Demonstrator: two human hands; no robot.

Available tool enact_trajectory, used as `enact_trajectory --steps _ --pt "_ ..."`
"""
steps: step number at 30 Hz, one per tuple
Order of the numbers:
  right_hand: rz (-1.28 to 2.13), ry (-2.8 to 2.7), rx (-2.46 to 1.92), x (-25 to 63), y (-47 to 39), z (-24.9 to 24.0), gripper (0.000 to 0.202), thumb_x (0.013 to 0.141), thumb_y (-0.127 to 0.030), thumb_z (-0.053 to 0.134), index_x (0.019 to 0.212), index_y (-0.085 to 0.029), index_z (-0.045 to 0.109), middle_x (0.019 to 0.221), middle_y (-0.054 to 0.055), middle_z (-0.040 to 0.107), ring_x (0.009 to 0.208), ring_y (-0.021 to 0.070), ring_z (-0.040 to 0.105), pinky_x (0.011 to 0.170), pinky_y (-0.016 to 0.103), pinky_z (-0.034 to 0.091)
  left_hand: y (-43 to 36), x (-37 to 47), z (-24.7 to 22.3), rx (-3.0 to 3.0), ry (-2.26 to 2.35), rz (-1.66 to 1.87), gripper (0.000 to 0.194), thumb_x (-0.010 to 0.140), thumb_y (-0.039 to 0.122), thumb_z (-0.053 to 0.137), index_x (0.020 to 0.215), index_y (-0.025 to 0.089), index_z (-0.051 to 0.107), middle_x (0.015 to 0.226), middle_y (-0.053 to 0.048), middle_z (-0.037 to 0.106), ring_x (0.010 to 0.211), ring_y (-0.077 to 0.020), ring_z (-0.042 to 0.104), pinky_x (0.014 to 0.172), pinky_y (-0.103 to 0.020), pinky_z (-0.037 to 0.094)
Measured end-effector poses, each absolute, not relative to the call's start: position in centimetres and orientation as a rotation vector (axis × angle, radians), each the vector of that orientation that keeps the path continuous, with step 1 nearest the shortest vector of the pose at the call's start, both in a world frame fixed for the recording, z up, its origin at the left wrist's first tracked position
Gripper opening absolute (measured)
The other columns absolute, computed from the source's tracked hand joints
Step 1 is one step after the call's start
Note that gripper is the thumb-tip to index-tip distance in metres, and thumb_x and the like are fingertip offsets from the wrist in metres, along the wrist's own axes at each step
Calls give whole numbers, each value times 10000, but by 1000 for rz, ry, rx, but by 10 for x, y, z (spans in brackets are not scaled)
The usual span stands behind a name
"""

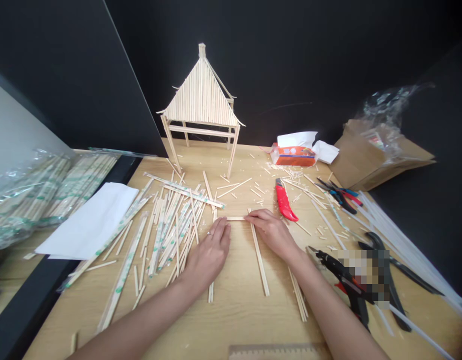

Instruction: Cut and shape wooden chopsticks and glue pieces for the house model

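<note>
A short wooden stick (pixel 236 218), like a cut piece of chopstick, lies crosswise between my hands. My left hand (pixel 211 252) has its fingers together on the left end, above an upright-lying pair of sticks (pixel 210 292) partly hidden beneath it. My right hand (pixel 272 231) pinches the right end, at the top of another long pair of chopsticks (pixel 260 265). More sticks (pixel 299 300) lie partly under my right forearm. Behind stands a small house model (pixel 202 97) of chopsticks, with a steep slatted roof on tall legs.
Loose and wrapped chopsticks (pixel 166 225) spread at left, near white paper (pixel 91 220) and bagged chopsticks (pixel 39 192). At right lie a red utility knife (pixel 285 201), pliers (pixel 338 195), a black glue gun (pixel 341 275) and clear glue sticks (pixel 411 255). Tissues (pixel 294 155) and a cardboard box (pixel 351 152) stand behind.
</note>
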State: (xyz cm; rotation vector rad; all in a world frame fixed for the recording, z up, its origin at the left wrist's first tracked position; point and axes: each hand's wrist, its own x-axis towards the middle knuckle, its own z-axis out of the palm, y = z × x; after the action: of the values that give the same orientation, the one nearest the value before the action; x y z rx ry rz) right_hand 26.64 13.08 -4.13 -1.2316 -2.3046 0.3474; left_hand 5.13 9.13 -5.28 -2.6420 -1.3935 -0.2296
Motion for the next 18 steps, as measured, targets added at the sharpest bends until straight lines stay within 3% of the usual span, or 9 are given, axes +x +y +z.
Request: enact_trajectory --steps 5,9,12,15,18 --pt "331 -2299 -1250 264 132 -40 406 850 -29 479 1108 -285 659 1033 42 657 1017 192 571 872 337 479 93 55 -54 -2622 -1419 -220 390 923 137 348 1263 11 494 1362 -227 465 1316 -266 367 1046 -369 391" --pt "283 -2241 -1384 264 128 -33 268 879 -106 491 1028 -240 670 1005 61 658 982 208 583 863 345 464 94 55 -50 -2641 -1405 -178 401 922 126 347 1267 -16 495 1353 -247 463 1302 -279 389 1047 -372 387" --pt "207 -2100 -1601 260 117 -25 168 907 -196 473 961 -171 630 887 102 654 841 235 611 750 356 471 95 55 -51 -2646 -1378 -173 410 916 122 357 1271 -38 486 1344 -260 468 1291 -297 403 1050 -381 379" --pt "241 -2013 -1839 251 104 -23 122 875 -273 540 946 -178 572 746 67 649 652 221 617 581 305 440 96 54 -53 -2638 -1368 -162 419 918 131 356 1284 -31 477 1342 -248 476 1283 -295 415 1045 -381 384" --pt "320 -1985 -2020 241 95 -26 145 850 -278 573 963 -192 547 780 73 674 656 224 641 547 279 405 96 54 -55 -2642 -1370 -177 416 919 130 355 1281 -29 483 1351 -245 467 1289 -289 406 1052 -372 376"
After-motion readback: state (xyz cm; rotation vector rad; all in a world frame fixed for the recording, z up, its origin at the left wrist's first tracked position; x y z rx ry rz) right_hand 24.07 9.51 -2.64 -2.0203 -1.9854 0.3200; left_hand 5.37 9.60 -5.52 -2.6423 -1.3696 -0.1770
